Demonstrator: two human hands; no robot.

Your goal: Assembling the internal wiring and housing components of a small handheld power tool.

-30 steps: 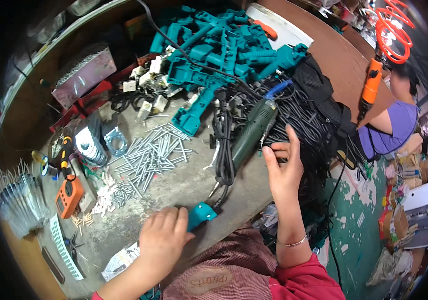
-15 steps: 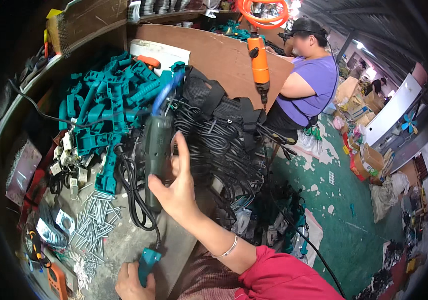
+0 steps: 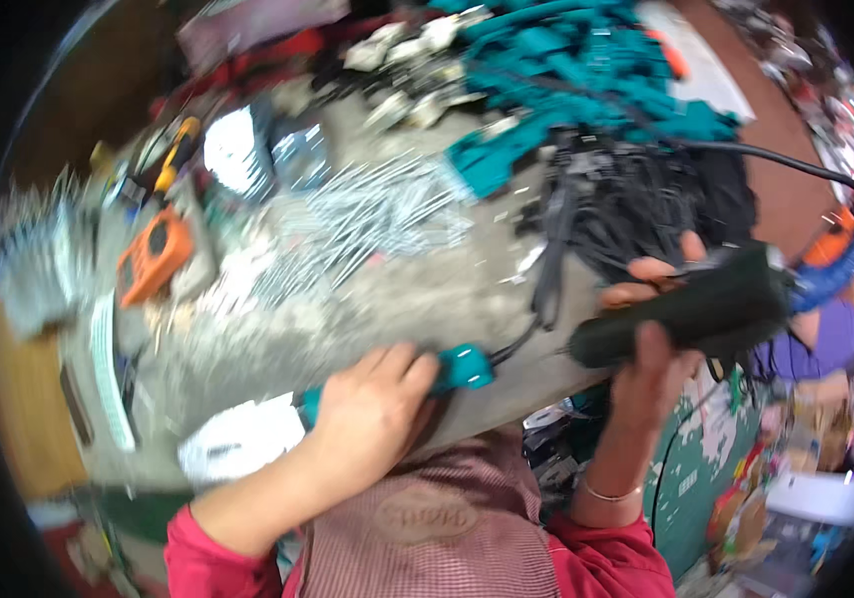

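Left hand [image 3: 372, 404] closed over a teal casing [image 3: 467, 368] at the near edge of the bench [image 3: 247, 369]; a black cord [image 3: 516, 342] emerges from the casing's right end. Right hand [image 3: 654, 344], raised, grasps a dark green driver [image 3: 716, 304] with a blue hose [image 3: 841, 271] at its right end. Beyond: loose screws [image 3: 367, 214], bundled black cords [image 3: 636, 199], heaped teal housings [image 3: 566, 65]. At left, an orange meter [image 3: 155, 257]. Outlines are blurred.

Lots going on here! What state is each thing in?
Left hand: closed around the teal casing
Teal casing: held, cord attached
Right hand: closed around the green tool
Green tool: held, nearly level
Screws: loose, heaped
Teal parts: piled up
Black cords: heaped
Orange meter: lying down, reading too blurred to tell
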